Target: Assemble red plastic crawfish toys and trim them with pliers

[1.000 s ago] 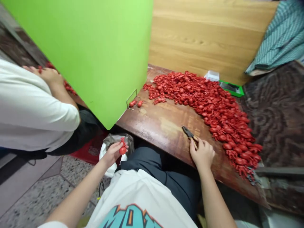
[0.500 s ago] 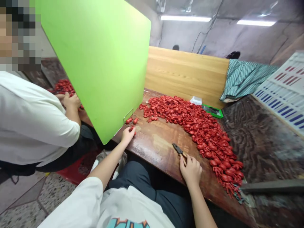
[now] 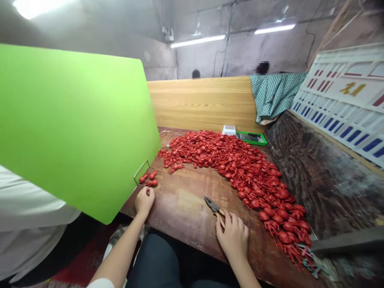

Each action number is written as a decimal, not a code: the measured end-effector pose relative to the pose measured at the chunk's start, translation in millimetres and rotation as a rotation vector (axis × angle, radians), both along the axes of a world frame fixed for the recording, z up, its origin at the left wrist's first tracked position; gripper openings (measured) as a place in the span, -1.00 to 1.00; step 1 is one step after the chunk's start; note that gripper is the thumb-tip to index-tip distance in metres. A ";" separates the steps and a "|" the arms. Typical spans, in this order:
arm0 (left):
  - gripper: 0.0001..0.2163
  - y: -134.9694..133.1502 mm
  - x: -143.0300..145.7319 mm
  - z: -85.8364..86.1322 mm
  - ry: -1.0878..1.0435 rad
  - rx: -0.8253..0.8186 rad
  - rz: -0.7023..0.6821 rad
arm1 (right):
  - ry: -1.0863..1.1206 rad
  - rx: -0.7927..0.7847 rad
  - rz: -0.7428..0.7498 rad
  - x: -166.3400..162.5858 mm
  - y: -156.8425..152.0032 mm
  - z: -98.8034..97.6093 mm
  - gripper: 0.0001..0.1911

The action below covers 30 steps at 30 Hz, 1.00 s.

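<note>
While the right hand closes on the pliers, the left hand (its grip I cannot tell) rests just below the wire stand.

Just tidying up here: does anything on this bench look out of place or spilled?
A few red moulded plastic pieces lie apart from the big red heap, beside a bent wire frame on the brown wooden bench, near the left hand. They look stranded, though nothing seems damaged.
</note>
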<state>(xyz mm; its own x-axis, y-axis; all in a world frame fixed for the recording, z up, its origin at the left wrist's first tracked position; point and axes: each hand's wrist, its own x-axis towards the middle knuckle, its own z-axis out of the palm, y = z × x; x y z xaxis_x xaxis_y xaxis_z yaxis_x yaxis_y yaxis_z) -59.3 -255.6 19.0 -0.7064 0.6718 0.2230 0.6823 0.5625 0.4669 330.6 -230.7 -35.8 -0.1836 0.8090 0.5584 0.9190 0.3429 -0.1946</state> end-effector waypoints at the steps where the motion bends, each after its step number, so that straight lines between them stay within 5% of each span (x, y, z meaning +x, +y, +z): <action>1: -0.76 -1.6 1.7 0.1 0.036 -0.013 -0.044 | 0.002 -0.002 -0.001 -1.3 0.3 1.4 -0.65; 6: -0.80 -10.0 17.2 2.7 0.181 -0.014 -0.326 | 0.015 -0.019 -0.014 -5.9 2.9 4.6 -0.69; 9: -0.75 7.5 31.4 6.3 0.227 0.017 -0.473 | 0.015 -0.001 -0.017 -8.0 6.2 1.5 -0.70; 16: -0.59 144.8 53.8 19.0 0.180 0.170 -0.538 | 0.017 -0.013 -0.021 -11.7 14.9 -5.8 -0.68; 22: -0.74 217.5 67.6 19.0 -0.148 0.311 -0.603 | 0.025 -0.100 -0.055 -15.7 20.1 4.2 -0.67; 30: -0.52 252.1 108.6 -27.8 -1.004 0.313 -0.806 | 0.036 -0.131 -0.229 -14.5 21.6 1.5 -0.63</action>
<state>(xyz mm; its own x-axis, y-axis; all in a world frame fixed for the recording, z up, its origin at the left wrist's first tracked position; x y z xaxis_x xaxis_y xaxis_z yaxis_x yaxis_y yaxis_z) 49.3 -3.5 -8.8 -0.0843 0.9945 0.0628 0.0570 -0.0581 0.9967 316.0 -209.1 -34.3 0.0307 0.8928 0.4494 0.9613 0.0967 -0.2578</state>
